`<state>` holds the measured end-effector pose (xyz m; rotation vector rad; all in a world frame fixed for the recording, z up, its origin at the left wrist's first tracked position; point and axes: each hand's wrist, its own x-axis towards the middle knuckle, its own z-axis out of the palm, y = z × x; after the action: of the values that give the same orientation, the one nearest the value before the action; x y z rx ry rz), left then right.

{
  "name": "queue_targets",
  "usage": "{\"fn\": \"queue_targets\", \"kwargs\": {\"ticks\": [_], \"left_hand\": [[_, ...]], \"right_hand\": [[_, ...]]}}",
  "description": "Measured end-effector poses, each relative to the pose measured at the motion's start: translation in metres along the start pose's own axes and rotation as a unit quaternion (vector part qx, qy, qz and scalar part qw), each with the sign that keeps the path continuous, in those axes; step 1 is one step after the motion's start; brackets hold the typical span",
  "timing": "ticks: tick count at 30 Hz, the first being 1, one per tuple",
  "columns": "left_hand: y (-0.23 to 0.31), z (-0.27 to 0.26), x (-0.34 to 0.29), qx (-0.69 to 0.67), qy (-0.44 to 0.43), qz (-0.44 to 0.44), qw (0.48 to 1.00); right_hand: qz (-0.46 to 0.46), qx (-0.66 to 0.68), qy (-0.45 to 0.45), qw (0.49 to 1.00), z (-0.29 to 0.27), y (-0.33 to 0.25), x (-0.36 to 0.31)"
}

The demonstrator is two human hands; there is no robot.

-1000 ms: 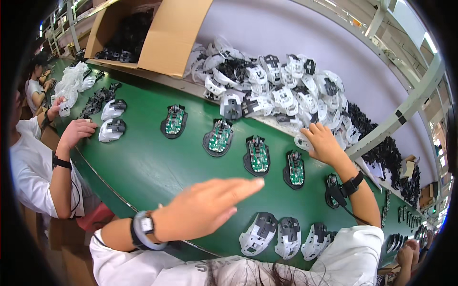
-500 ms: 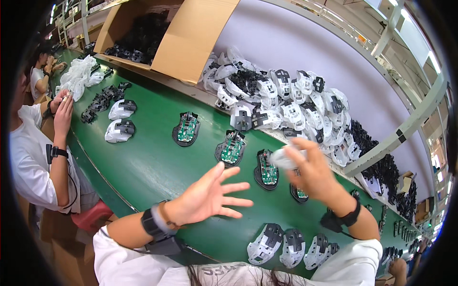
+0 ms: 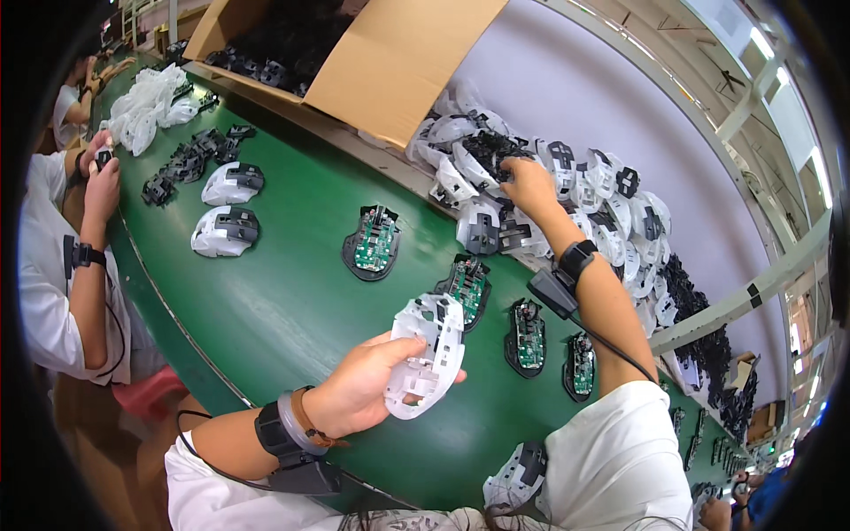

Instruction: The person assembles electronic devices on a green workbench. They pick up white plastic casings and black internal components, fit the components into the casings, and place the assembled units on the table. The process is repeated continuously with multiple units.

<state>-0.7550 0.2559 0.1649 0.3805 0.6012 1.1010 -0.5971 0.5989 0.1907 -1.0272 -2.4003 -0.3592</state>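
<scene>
The right hand (image 3: 534, 188) is at a heap of small black plastic parts (image 3: 487, 151), fingertips hard to make out — whether they grip any, I cannot tell. Well apart, the left hand (image 3: 361, 386) clamps a hollow white plastic mouse shell (image 3: 445, 354) between thumb and fingers — the fingers mostly hidden behind it.

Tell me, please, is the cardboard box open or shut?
Open: the cardboard box has its flap spread outward; dark parts show inside.
</scene>
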Motion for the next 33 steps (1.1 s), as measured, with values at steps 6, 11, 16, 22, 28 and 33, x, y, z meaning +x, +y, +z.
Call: {"fn": "queue_targets", "kwargs": {"ticks": [6,11,16,22,28,33], "left_hand": [[0.003,0.0,-0.002,-0.036,-0.077,-0.042,0.996],[0.006,0.005,-0.005,0.1,-0.02,0.027,0.994],[0.011,0.015,-0.007,0.26,0.015,0.055,0.964],[0.021,0.009,-0.003,0.251,0.051,0.136,0.957],[0.016,0.013,-0.012,0.209,0.013,0.115,0.971],[0.019,-0.002,0.006,0.17,0.029,0.099,0.98]], "right_hand": [[0.007,-0.013,0.009,1.0,0.015,-0.007,0.009],[0.063,0.063,-0.029,0.996,0.002,0.001,-0.007],[0.09,-0.109,-0.155,0.978,0.019,-0.022,-0.008],[0.133,-0.035,-0.129,0.982,0.03,-0.013,-0.008],[0.153,0.2,-0.06,0.966,-0.102,-0.038,-0.016],[0.109,0.567,-0.143,0.804,-0.181,-0.123,-0.095]]}}
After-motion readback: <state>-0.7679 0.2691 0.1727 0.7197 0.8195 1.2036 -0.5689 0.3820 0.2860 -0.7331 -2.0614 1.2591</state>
